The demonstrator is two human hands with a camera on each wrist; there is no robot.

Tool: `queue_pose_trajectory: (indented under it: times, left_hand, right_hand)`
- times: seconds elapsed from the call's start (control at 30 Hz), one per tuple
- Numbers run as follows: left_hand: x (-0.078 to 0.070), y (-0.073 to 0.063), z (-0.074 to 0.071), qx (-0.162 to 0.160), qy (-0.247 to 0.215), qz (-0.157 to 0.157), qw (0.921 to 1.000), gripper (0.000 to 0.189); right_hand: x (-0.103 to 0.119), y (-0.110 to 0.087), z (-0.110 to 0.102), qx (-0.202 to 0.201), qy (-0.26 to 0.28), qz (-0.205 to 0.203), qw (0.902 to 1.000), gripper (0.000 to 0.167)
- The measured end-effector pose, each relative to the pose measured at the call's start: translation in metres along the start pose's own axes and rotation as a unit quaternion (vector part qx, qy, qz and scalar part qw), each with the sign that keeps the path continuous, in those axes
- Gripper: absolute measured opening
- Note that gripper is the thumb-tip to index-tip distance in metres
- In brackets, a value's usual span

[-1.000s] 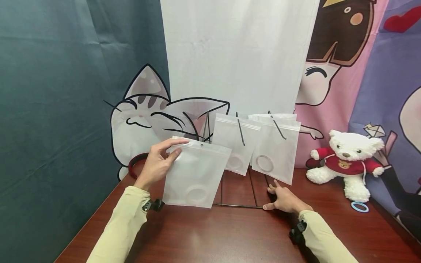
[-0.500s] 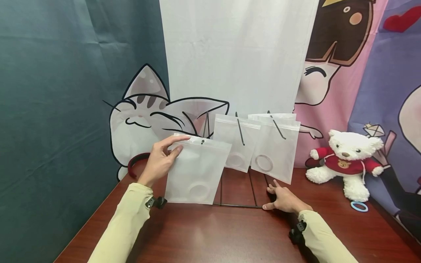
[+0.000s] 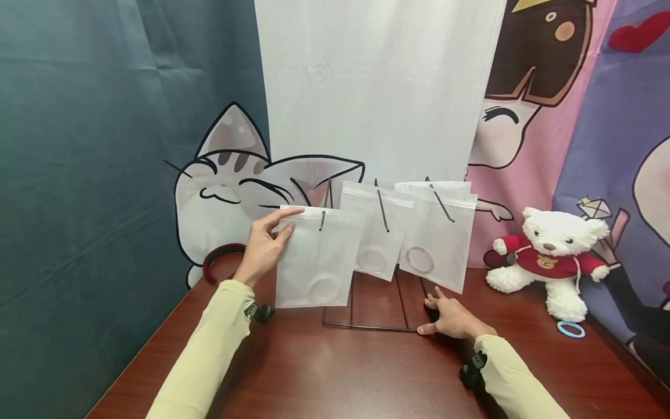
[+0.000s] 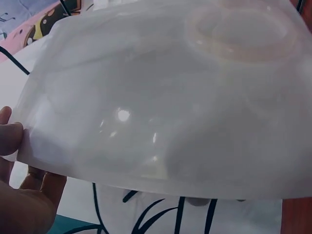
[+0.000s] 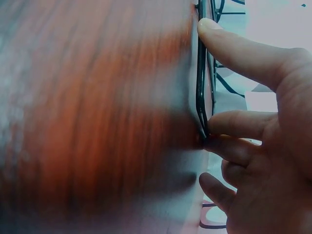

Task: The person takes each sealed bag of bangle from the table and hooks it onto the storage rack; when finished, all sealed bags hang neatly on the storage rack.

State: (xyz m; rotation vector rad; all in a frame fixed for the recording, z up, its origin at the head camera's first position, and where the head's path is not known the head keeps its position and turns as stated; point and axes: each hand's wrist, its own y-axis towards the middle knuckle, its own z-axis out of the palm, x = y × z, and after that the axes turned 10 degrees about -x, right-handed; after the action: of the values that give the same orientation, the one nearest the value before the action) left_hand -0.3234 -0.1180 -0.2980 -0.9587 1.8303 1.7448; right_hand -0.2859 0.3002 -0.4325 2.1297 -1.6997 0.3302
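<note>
My left hand (image 3: 266, 247) pinches the top left corner of a frosted zip bag (image 3: 314, 262) between thumb and fingers. Inside that bag a pale ring shape (image 3: 325, 287) shows through near the bottom. The tip of a black hook (image 3: 321, 221) sticks out through the bag's top edge. The bag fills most of the left wrist view. Down at the front right corner of the black wire rack's base (image 3: 374, 328), my right hand (image 3: 454, 316) touches the rods with its thumb and spread fingertips. The right wrist view shows the thumb (image 5: 239, 46) on the rod.
Two more hooks carry frosted zip bags, a middle bag (image 3: 374, 233) and a right bag (image 3: 439, 244), with ring shapes inside. A white teddy bear (image 3: 549, 256) sits at right with a blue ring (image 3: 571, 329) beside it. A dark red band (image 3: 222, 256) stands behind my left hand.
My left hand has moved the bag slightly up, right and away from me. More of the hook now protrudes in front of its top edge. My right hand stays at the rack corner.
</note>
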Motion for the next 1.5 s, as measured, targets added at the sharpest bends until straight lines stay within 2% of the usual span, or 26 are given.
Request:
queue_pose_trajectory:
  times: [0.2,0.37,0.47,0.67,0.87,1.03,1.13,1.23,1.5]
  left_hand:
    - [0.01,0.012,0.01,-0.023,0.015,-0.012,0.9996,0.033]
    - [0.019,0.022,0.016,-0.044,0.035,-0.007,0.9984,0.034]
    - [0.023,0.026,0.018,-0.054,0.031,-0.006,0.998,0.034]
    - [0.027,0.033,0.022,-0.06,0.025,0.001,0.9979,0.035]
    - [0.032,0.042,0.028,-0.064,0.02,-0.01,0.9977,0.035]
    - [0.025,0.043,0.031,-0.07,0.02,-0.024,0.9971,0.035]
    - [0.026,0.044,0.032,-0.073,0.026,-0.033,0.9964,0.035]
    - [0.038,0.048,0.033,-0.077,0.033,-0.029,0.9961,0.036]
    - [0.041,0.043,0.026,-0.07,0.049,-0.017,0.9962,0.037]
  right_hand:
    - [0.0,0.0,0.0,-0.004,-0.005,-0.009,0.9999,0.09]
    - [0.0,0.0,0.0,-0.005,-0.003,-0.011,0.9999,0.089]
    - [0.0,0.0,0.001,-0.007,0.0,-0.01,0.9999,0.09]
    - [0.001,-0.001,0.001,-0.006,0.0,-0.01,0.9999,0.09]
    - [0.001,-0.002,-0.001,-0.004,0.001,-0.004,1.0,0.09]
    - [0.002,-0.001,0.001,-0.002,0.005,-0.005,1.0,0.089]
    - [0.003,-0.001,0.002,-0.002,0.004,-0.009,0.9999,0.089]
    - [0.003,0.0,0.002,0.001,0.005,-0.012,0.9999,0.09]
    - [0.004,0.003,0.001,0.011,-0.004,-0.019,0.9998,0.089]
